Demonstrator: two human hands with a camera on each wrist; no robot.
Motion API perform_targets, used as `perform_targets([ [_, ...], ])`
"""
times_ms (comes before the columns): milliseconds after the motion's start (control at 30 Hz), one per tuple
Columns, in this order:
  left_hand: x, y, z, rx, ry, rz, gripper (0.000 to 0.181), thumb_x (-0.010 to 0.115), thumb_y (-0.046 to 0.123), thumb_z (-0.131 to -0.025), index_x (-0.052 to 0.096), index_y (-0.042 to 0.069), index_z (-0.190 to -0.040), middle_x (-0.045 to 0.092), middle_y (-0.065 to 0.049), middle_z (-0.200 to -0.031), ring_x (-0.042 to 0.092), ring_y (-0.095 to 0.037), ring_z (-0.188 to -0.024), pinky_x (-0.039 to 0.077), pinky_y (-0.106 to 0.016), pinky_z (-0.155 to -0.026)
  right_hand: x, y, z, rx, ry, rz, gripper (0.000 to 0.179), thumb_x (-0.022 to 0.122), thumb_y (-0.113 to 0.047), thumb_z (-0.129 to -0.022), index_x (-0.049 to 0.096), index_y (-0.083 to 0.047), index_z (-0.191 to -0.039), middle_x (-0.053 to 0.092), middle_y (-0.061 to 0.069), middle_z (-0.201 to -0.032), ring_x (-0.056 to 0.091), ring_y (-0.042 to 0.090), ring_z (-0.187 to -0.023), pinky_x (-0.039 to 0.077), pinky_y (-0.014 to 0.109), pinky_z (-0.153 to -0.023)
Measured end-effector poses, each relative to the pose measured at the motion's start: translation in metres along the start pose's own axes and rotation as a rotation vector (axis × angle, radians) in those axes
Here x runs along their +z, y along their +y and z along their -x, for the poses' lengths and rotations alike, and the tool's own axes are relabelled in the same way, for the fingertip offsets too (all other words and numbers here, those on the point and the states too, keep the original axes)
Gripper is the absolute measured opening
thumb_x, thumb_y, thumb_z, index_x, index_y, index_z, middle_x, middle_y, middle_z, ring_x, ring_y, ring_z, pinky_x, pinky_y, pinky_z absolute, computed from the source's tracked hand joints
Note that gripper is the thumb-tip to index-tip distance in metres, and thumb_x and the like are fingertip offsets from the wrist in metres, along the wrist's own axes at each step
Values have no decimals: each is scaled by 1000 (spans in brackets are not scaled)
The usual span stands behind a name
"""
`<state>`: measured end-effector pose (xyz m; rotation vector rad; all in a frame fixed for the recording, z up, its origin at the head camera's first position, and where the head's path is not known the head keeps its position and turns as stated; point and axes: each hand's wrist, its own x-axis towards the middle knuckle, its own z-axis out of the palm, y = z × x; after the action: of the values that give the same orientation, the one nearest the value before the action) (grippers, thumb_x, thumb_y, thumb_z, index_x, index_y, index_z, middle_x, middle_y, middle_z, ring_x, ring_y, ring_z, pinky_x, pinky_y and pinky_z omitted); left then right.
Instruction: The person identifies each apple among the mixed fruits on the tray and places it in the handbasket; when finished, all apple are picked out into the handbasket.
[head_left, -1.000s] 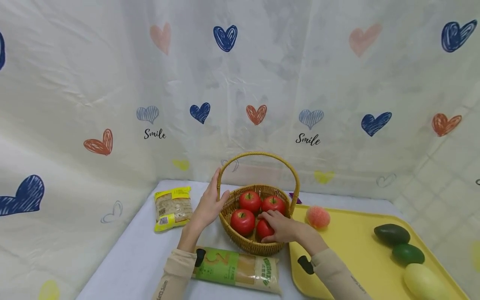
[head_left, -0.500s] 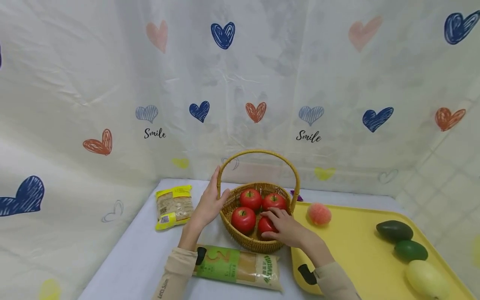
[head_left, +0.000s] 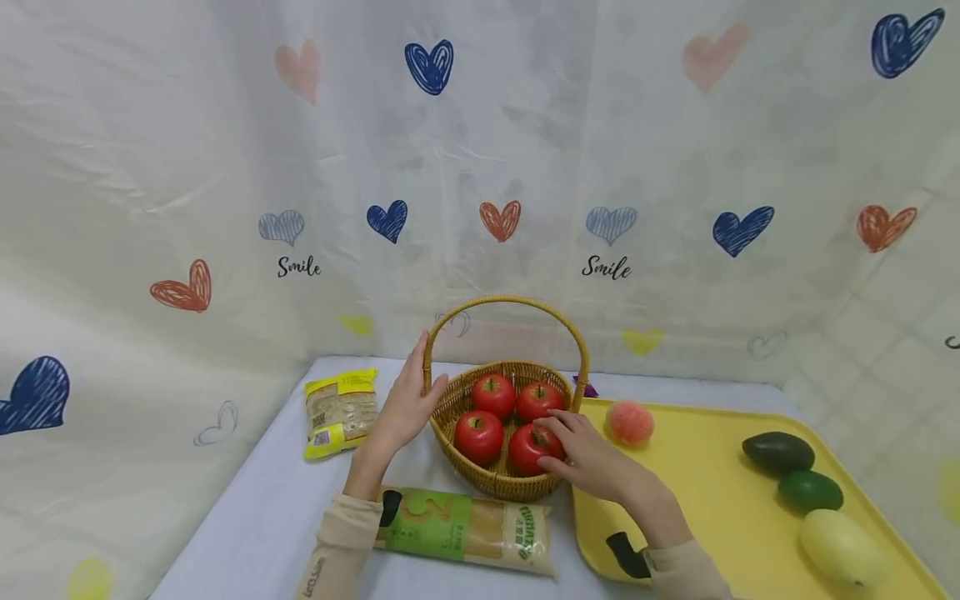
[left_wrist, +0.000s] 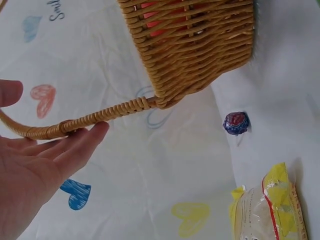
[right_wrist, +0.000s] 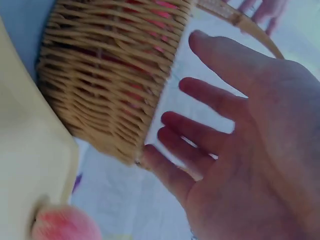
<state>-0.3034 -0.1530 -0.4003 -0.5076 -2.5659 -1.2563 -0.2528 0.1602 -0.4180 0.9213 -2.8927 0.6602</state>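
A wicker basket (head_left: 501,486) with a tall arched handle (head_left: 506,298) stands on the table, several red apples inside. My left hand (head_left: 405,406) touches the handle's left side. In the left wrist view its fingers (left_wrist: 82,150) lie straight along the handle, thumb apart on the other side. Over the basket's right rim, my right hand (head_left: 603,458) hovers with spread, relaxed fingers, their tips right at the front right apple (head_left: 531,450). In the right wrist view nothing lies between the thumb and fingers of the right hand (right_wrist: 235,135).
A yellow tray (head_left: 697,500) on the right bears a peach (head_left: 630,422), two dark green avocado-like fruits (head_left: 778,452) and a pale yellow melon (head_left: 843,547). A green-labelled packet (head_left: 465,533) lies before the basket, a yellow packet (head_left: 341,414) left. A small wrapped candy (left_wrist: 236,123) lies nearby.
My right hand has loosened from the front right apple and drawn back up and right, so more of the apple shows. The left hand stays at the handle.
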Motion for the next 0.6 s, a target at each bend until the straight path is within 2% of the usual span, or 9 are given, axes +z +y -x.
perform_targets([
  [167, -1, 2, 4, -20, -11, -22, 83, 50, 37, -108, -6, 18, -167, 3, -8, -175, 11, -31, -162, 20, -56, -129, -19, 3, 9, 20, 76, -2, 46, 65, -26, -102, 55, -7, -142, 54, 18, -143, 53, 40, -134, 51, 57, -105],
  [333, -2, 3, 10, -43, -16, -36, 85, 51, 37, -108, -6, 14, -166, 1, -11, -175, 9, -33, -162, 19, -58, -129, -34, 9, 20, 8, 185, 71, 44, 68, -23, -100, 57, -6, -140, 63, 16, -136, 59, 39, -128, 49, 60, -105],
  [467, 0, 5, 8, -11, -10, -53, 86, 50, 39, -108, -8, 15, -166, -2, -12, -175, 9, -33, -162, 20, -57, -128, -41, 11, 23, 1, 232, 96, 45, 69, -21, -99, 58, -6, -139, 64, 17, -134, 60, 41, -125, 48, 64, -103],
  [600, 3, 14, 3, 54, 29, -88, 84, 50, 41, -108, -6, 18, -166, -2, -10, -175, 8, -32, -162, 20, -58, -128, -47, 14, 23, 11, 254, 96, 47, 69, -21, -98, 56, -6, -141, 62, 17, -137, 57, 42, -129, 44, 67, -103],
])
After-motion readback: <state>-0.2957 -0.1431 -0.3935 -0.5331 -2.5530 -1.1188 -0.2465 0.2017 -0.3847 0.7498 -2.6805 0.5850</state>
